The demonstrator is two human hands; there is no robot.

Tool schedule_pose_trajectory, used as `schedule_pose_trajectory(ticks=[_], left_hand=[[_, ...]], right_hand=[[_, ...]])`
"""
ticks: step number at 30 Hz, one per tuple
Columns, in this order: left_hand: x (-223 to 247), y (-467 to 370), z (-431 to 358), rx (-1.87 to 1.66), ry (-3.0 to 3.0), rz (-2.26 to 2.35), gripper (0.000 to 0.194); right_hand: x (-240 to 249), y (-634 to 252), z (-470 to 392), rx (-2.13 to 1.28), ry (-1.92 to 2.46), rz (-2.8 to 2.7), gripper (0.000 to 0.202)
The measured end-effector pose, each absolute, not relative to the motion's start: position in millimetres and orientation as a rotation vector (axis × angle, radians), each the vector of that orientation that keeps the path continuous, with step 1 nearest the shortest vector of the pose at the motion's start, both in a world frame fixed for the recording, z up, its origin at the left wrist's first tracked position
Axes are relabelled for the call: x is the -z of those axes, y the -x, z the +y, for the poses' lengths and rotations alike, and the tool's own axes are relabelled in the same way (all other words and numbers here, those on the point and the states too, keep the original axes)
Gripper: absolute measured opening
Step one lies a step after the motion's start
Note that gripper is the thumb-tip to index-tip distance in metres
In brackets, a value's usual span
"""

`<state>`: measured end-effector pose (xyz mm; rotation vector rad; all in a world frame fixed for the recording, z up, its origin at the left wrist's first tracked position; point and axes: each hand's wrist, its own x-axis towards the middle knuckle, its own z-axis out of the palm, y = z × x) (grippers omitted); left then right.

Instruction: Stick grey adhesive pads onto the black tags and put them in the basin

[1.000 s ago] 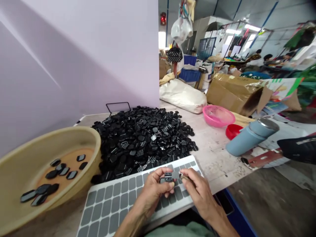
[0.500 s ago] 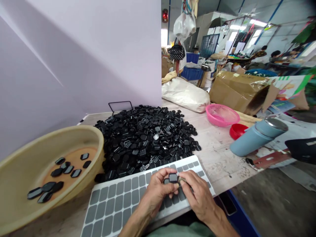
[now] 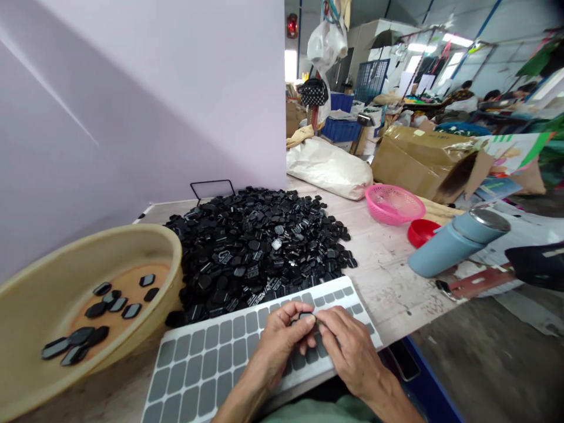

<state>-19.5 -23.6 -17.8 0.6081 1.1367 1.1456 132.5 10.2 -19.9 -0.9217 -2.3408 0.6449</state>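
My left hand [image 3: 286, 335] is closed on a small black piece [image 3: 307, 315] with a grey face, held between thumb and fingers and now largely covered by the thumb. Beside it, my right hand [image 3: 348, 346] has thumb and fingers pinched together at the piece's right edge; whatever they grip is hidden. Below both hands lies a white sheet [image 3: 187, 336] bearing rows of grey rounded rectangles. Just beyond the sheet spreads a large heap of similar black pieces [image 3: 255, 247].
A tan basin [image 3: 174, 258] with several black pieces inside stands at left. To the right are a pink basket [image 3: 394, 205], a red bowl [image 3: 423, 233] and a blue flask [image 3: 453, 244]. A cardboard box [image 3: 414, 161] and a white sack [image 3: 330, 167] sit farther back.
The black piece has tilted in my left hand, so its grey face shows less, and my left thumb has moved up over it. My right fingers have drawn closer together at its edge.
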Motion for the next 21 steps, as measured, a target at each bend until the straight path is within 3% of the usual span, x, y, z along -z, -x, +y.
schedule_pose_trajectory(ticks=[8, 16, 21], left_hand=[[6.6, 59.0, -20.1, -1.199, -0.898, 1.581, 0.025], [11.6, 39.8, -34.2, -0.602, -1.499, 1.474, 0.019], [-3.0, 30.4, -33.3, -0.403, -1.749, 1.624, 0.031]], right_hand=[[21.8, -168.7, 35.5, -0.557, 1.33, -2.359, 0.022], [11.4, -164.2, 31.5, -0.441, 1.346, -2.628, 0.016], [15.5, -148.0, 42.9, -0.267, 1.31, -2.624, 0.015]])
